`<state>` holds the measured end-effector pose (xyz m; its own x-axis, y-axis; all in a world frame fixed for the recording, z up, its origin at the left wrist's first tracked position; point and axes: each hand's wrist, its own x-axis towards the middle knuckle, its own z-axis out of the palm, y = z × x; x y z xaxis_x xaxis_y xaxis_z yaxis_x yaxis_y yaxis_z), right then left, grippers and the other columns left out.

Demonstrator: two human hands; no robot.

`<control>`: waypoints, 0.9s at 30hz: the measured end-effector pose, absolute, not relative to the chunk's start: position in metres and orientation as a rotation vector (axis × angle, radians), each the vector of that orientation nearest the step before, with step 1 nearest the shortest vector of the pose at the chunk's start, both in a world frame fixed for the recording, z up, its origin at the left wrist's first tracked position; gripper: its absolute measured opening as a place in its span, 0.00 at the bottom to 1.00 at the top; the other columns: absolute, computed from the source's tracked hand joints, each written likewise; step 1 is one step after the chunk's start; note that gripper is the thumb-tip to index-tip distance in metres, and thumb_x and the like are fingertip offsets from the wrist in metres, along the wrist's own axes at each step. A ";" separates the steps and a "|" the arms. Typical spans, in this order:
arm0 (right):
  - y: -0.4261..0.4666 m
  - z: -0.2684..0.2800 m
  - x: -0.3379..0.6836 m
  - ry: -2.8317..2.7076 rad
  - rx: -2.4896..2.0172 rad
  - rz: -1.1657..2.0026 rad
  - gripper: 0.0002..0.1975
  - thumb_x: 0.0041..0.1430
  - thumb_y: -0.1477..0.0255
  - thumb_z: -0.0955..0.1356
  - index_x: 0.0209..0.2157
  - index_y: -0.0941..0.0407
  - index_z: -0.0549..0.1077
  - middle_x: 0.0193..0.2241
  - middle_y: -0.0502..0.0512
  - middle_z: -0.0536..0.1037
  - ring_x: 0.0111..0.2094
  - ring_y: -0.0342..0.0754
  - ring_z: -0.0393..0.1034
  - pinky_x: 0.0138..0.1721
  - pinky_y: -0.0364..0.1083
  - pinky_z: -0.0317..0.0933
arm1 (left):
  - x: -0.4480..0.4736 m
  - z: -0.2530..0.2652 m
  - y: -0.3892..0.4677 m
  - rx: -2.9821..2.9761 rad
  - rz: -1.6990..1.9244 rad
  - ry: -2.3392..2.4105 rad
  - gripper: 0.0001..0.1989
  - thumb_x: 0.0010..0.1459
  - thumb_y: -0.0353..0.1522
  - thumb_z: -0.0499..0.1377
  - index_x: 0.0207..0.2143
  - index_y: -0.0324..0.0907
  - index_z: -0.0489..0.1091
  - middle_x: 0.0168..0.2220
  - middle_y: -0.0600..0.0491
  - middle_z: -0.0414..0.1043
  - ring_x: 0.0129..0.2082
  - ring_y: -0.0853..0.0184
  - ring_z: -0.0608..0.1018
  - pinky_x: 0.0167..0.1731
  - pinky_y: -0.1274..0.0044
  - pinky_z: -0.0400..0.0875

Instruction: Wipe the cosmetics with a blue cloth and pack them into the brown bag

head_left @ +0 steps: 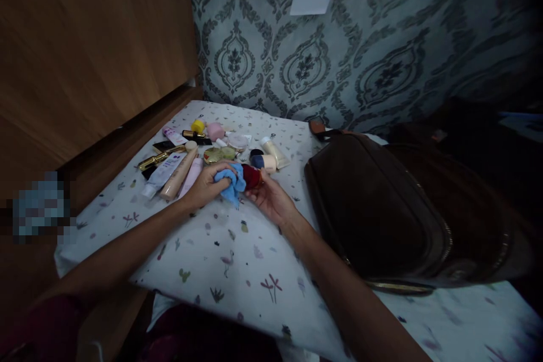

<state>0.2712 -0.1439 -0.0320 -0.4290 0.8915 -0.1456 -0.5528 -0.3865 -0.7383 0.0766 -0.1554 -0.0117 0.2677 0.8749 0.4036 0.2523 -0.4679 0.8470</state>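
In the head view, my left hand [208, 184] is closed around a crumpled light blue cloth [232, 184]. The cloth presses against one end of a dark red container [251, 176], whose exact kind I cannot make out. My right hand [274, 198] grips the other end of that container, thumb and fingers around it. Just beyond it lie a bottle with a dark blue cap [263, 163] and a cream-coloured tube [275, 153]. Beside my left hand are a pink tube [192, 176], a long beige tube [178, 175] and a white tube [163, 174].
A flamingo-print sheet [229, 288] covers the surface. Further cosmetics lie at the back left, among them a yellow-capped item [197, 126] and a pink item [215, 131]. A large dark brown bag [373, 203] stands at right. Wooden furniture [97, 28] borders the left, patterned wallpaper [305, 62] the back.
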 end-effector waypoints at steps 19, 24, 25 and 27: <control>-0.174 0.011 0.282 -1.814 -0.923 0.449 0.24 0.62 0.69 0.67 0.59 0.50 0.66 0.50 0.59 0.68 0.52 0.53 0.66 0.55 0.53 0.63 | 0.102 0.007 -0.168 1.428 1.286 1.099 0.24 0.51 0.45 0.64 0.45 0.40 0.71 0.40 0.50 0.75 0.37 0.62 0.76 0.34 0.76 0.73; -0.196 0.060 0.312 -1.901 -0.951 0.326 0.24 0.65 0.65 0.65 0.60 0.55 0.66 0.45 0.59 0.68 0.47 0.51 0.67 0.51 0.51 0.65 | 0.127 0.038 -0.177 1.502 1.329 0.995 0.19 0.54 0.42 0.62 0.45 0.40 0.71 0.41 0.50 0.75 0.39 0.61 0.77 0.35 0.76 0.73; -0.201 0.070 0.321 -1.906 -0.952 0.302 0.24 0.66 0.65 0.64 0.61 0.57 0.65 0.44 0.60 0.68 0.45 0.51 0.67 0.50 0.50 0.65 | 0.135 0.045 -0.179 1.536 1.338 0.966 0.18 0.55 0.41 0.62 0.45 0.41 0.71 0.41 0.51 0.75 0.38 0.62 0.77 0.35 0.75 0.73; -0.211 0.086 0.339 -1.875 -0.959 0.263 0.24 0.67 0.64 0.63 0.61 0.59 0.65 0.43 0.60 0.69 0.43 0.50 0.67 0.50 0.51 0.65 | 0.154 0.060 -0.182 1.618 1.343 0.885 0.16 0.57 0.39 0.60 0.46 0.42 0.70 0.41 0.52 0.75 0.38 0.63 0.77 0.37 0.75 0.73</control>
